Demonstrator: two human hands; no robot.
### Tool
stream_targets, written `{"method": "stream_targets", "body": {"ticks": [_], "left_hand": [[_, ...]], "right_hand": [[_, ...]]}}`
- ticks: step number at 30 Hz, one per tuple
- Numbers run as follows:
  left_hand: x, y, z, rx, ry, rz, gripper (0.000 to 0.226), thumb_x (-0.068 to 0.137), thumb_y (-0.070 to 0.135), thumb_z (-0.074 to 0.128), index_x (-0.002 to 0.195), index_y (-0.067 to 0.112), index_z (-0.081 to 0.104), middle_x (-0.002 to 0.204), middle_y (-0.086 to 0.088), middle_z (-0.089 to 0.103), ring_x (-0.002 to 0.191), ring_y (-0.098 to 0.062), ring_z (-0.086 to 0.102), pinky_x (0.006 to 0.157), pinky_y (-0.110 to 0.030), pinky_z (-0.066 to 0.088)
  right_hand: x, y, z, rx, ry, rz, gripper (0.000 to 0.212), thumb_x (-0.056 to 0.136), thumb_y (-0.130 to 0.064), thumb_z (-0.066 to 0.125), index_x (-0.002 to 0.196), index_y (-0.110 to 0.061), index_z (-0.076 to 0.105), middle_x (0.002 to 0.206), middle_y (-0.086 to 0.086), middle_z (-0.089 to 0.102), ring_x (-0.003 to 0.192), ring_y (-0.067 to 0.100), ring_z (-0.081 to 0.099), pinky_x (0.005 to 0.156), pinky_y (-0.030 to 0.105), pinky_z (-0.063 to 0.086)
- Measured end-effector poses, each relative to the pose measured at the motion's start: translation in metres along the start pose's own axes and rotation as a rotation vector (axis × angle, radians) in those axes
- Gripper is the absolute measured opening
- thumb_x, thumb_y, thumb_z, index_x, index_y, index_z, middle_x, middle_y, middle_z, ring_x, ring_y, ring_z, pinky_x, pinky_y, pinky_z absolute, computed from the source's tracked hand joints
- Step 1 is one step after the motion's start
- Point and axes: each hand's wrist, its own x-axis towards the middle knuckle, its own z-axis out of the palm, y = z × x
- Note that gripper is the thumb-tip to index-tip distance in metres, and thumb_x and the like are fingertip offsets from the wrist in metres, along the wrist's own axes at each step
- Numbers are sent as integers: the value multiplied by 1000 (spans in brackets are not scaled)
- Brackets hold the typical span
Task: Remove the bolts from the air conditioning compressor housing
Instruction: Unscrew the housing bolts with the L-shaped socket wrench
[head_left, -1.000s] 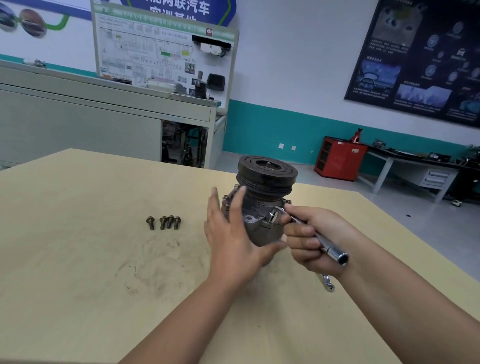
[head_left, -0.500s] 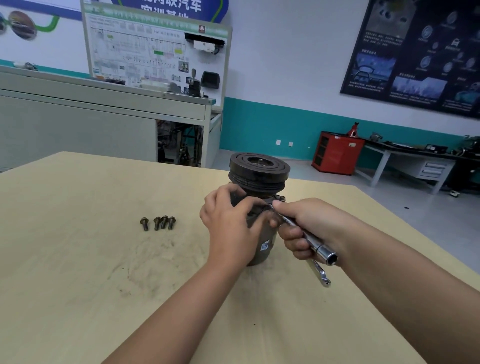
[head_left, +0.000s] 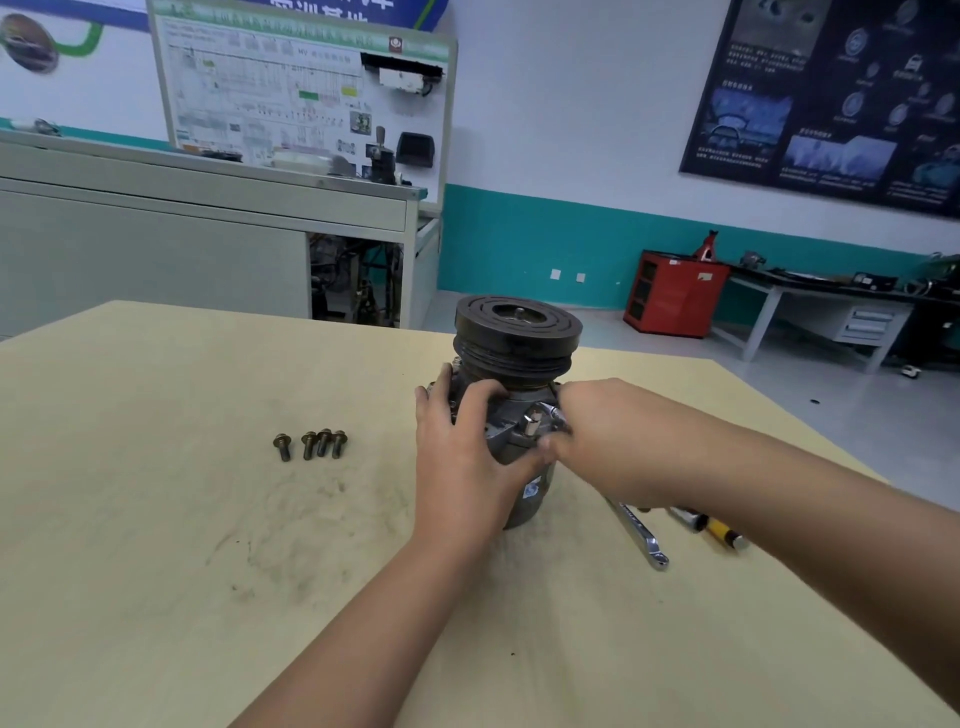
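My left grip (head_left: 462, 457) clasps the compressor housing (head_left: 524, 506). My right grip (head_left: 597, 431), just right of it, clenches the ratchet (head_left: 540, 420): socket upright on the near flange, handle running rightward.

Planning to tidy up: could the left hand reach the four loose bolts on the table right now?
Probably yes: only open tabletop lies between the left hand and the bolts, though it must first release the compressor it grips.

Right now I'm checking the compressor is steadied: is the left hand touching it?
Touching. The head view shows the left hand gripping the compressor: fingers curled over its housing, thumb pressed against its front.
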Motion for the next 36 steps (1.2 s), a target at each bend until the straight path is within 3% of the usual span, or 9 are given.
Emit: {"method": "stream_targets", "body": {"ticks": [4, 10, 14, 18, 21, 26, 28, 31, 36], "left_hand": [[2, -1, 0, 32, 47, 72, 55, 63, 30, 85, 109, 20, 57, 129, -4, 46, 117, -27, 46, 96, -43, 44], [4, -5, -2, 11, 47, 84, 53, 63, 27, 83, 109, 20, 57, 126, -4, 48, 116, -25, 48, 96, -44, 43], [2, -9, -1, -29, 39, 74, 61, 61, 29, 85, 111, 30, 50, 127, 0, 48, 123, -22, 44, 101, -43, 40], [3, -19, -12, -224, 28, -62, 83, 50, 51, 81, 109, 61, 24, 133, 21, 30, 130, -1, 33, 107, -27, 35], [9, -27, -17, -330, -84, -178, 100, 47, 51, 83, 119, 62, 15, 133, 29, 28, 123, 20, 31, 104, -20, 35], [10, -34, -15, -370, -225, -263, 119, 54, 36, 90, 143, 42, 11, 139, 16, 42, 121, 1, 47, 102, -23, 39], [9, -35, -15, -378, -183, -255, 102, 55, 32, 91, 133, 46, 25, 135, 16, 47, 121, -2, 49, 104, -29, 42], [7, -33, -14, -376, -154, -258, 87, 51, 36, 90, 112, 55, 31, 131, 16, 50, 119, -4, 52, 103, -33, 44], [5, -31, -13, -336, -108, -239, 89, 58, 29, 90, 118, 51, 28, 135, 10, 46, 123, -5, 46, 106, -32, 40]], "right_hand": [[3, 20, -3, 35, -23, -44, 23, 99, -34, 43, 115, -20, 50, 96, -2, 53, 68, 6, 47, 51, 17, 32], [18, 46, 0, -79, 25, -158, 35, 97, -49, 33, 125, -31, 45, 98, -4, 57, 77, 8, 45, 62, 27, 37], [31, 56, 4, -64, 75, -195, 26, 98, -45, 35, 121, -38, 44, 91, -13, 56, 75, 6, 44, 60, 25, 35], [39, 57, 10, -99, 221, -246, 19, 99, -36, 39, 115, -33, 48, 106, -6, 63, 90, 16, 52, 70, 34, 45], [38, 58, 18, -111, 303, -260, 23, 99, -37, 36, 118, -33, 49, 108, -10, 62, 95, 16, 55, 72, 34, 47], [34, 66, 14, 68, 473, -284, 16, 95, -26, 47, 106, -25, 58, 82, -14, 57, 83, 16, 54, 70, 36, 46], [29, 72, 6, 198, 481, -279, 8, 92, -21, 54, 97, -24, 60, 76, -15, 56, 79, 13, 55, 72, 34, 47], [21, 76, -6, 349, 471, -278, 12, 85, -18, 64, 80, -27, 59, 79, -14, 61, 82, -2, 53, 62, 9, 37], [13, 66, -20, 631, 483, -234, 6, 74, -34, 67, 75, -35, 62, 75, -9, 68, 78, 4, 63, 73, 18, 47]]}}
